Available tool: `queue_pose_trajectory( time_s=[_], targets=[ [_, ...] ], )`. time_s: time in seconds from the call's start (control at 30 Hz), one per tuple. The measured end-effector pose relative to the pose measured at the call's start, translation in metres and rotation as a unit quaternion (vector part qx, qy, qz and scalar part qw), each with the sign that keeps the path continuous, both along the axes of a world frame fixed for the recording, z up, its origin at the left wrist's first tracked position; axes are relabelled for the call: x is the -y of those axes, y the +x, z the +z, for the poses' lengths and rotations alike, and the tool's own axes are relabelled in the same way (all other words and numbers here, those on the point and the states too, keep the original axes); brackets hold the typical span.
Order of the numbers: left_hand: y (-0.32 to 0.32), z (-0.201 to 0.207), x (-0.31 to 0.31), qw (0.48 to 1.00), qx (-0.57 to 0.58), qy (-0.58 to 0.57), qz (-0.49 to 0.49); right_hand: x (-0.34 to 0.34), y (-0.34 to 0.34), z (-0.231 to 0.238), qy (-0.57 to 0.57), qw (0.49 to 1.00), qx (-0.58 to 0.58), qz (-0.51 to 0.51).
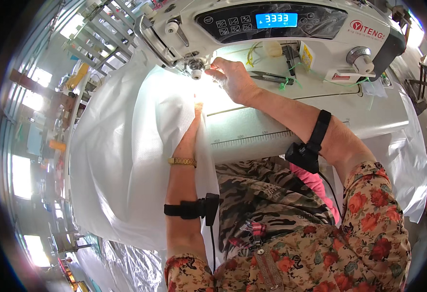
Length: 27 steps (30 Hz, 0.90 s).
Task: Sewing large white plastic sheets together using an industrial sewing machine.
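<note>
A white industrial sewing machine (272, 44) with a lit blue display stands in front of me. My right hand (235, 82) is raised beside the round thread tension dial (195, 67) on the machine's head, thumb and fingertips closed together. Whatever they pinch is too small to make out. Under the bright lamp, my left hand (198, 104) reaches in at the white fabric (150, 126), and glare and cloth hide its fingers. That textured sheet spreads over the left of the table and hangs down beside my left forearm.
Dark thread snips (272, 77) with green thread lie on the machine bed, right of my right hand. A printed ruler scale (252, 136) runs along the table's front. Metal racks (99, 36) stand at the far left. More white sheeting (398, 160) hangs on the right.
</note>
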<state>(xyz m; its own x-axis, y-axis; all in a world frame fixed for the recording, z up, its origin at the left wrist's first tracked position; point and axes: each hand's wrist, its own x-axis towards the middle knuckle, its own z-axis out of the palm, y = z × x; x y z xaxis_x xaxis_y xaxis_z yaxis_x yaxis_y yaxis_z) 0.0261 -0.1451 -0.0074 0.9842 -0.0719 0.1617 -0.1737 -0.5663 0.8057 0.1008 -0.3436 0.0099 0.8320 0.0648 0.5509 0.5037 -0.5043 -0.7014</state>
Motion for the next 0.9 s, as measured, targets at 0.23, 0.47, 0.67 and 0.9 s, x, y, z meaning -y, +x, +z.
queue_pose_trajectory(
  time_s=[0.23,0.47,0.67,0.9],
  targets=[
    [0.0,0.0,-0.002,1.0,0.004,-0.004,0.005,-0.001,0.004,-0.005,0.028,0.999,-0.012,-0.012],
    [-0.001,-0.008,-0.002,1.0,0.025,-0.018,0.007,0.001,0.005,-0.007,0.026,1.0,0.009,-0.014],
    [0.006,0.0,-0.004,1.0,-0.016,0.01,0.011,0.0,0.003,-0.006,0.052,0.998,-0.032,-0.002],
    [0.011,0.006,-0.003,0.999,-0.02,0.022,0.024,0.002,0.002,-0.004,0.027,1.0,0.011,0.002]
  ],
)
